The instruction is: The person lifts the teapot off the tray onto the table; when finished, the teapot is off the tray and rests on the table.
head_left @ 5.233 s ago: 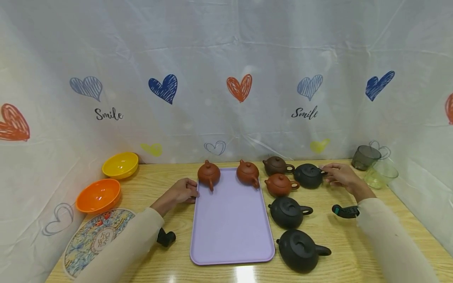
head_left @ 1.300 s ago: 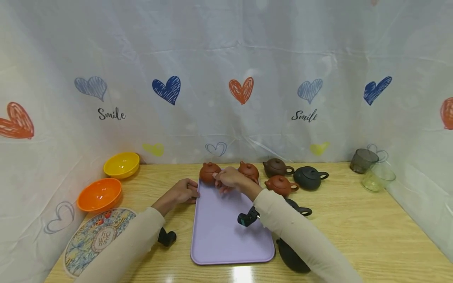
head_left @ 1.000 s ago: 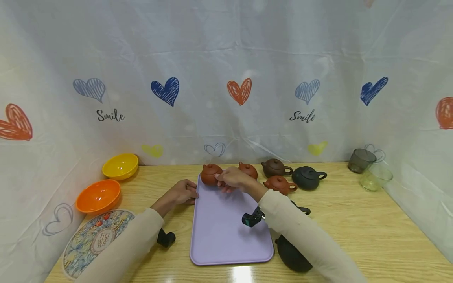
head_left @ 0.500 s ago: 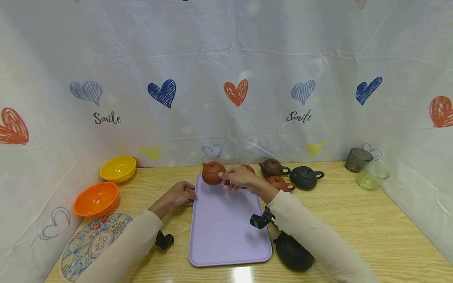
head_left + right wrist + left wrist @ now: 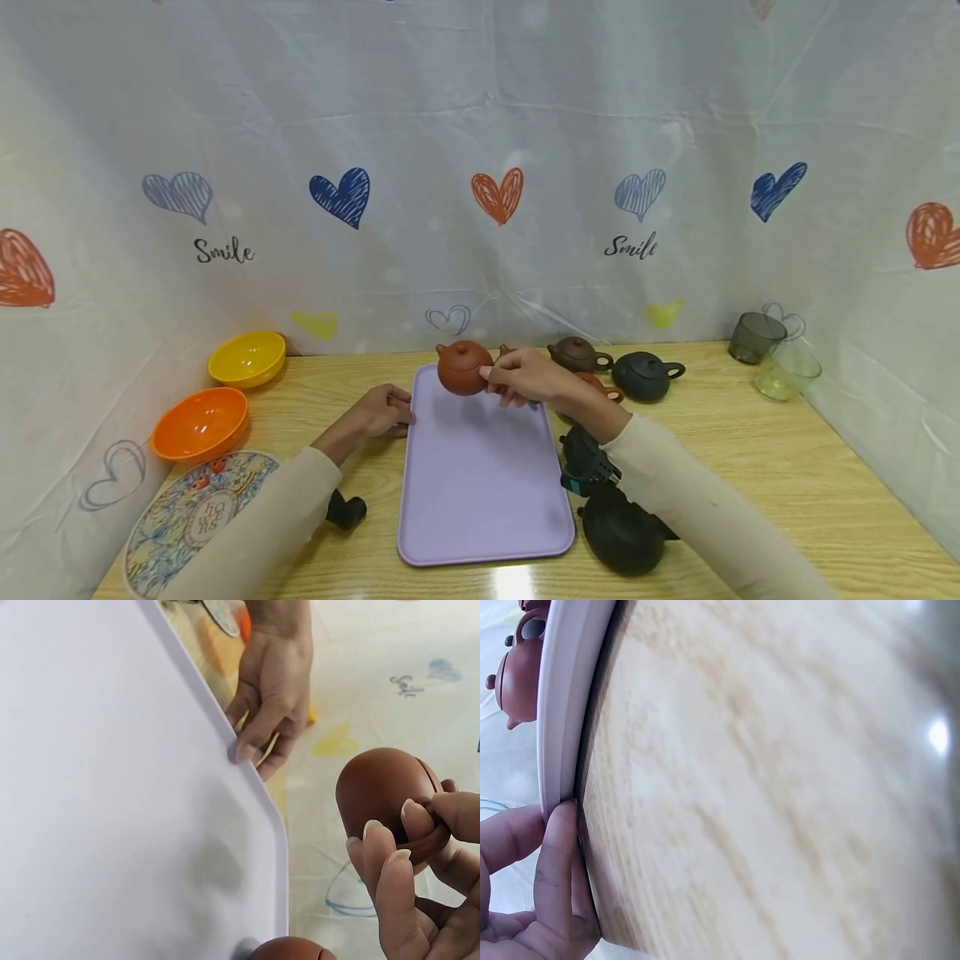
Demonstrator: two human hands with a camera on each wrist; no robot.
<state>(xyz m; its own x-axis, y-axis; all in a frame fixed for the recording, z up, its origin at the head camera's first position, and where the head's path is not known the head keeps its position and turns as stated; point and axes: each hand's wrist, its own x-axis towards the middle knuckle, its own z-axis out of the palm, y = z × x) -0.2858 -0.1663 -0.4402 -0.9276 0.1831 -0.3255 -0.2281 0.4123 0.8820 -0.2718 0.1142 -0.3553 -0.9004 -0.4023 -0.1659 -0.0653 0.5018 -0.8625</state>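
My right hand (image 5: 534,379) pinches the handle of a reddish-brown clay teapot (image 5: 461,368) and holds it raised over the back of a lilac tray (image 5: 483,492). The right wrist view shows a finger through the handle loop of this teapot (image 5: 379,791), with the thumb pressed on top; its shadow falls on the tray. My left hand (image 5: 381,411) grips the tray's left rim, and the left wrist view has thumb and finger pinching that rim (image 5: 570,697). A second reddish teapot (image 5: 292,950) sits at the tray's back right, mostly hidden behind my right hand in the head view.
Right of the tray stand a dark brown teapot (image 5: 576,354), a partly hidden reddish one (image 5: 611,393) and several black teapots (image 5: 622,533). Two tumblers (image 5: 757,337) are at the far right. Yellow (image 5: 247,360) and orange bowls (image 5: 200,423) and a patterned round mat (image 5: 198,521) lie left.
My right hand has gone from a black teapot's handle at the right to the left reddish teapot, lifted it off the tray and drawn it slightly right. My left hand stays at the rim.
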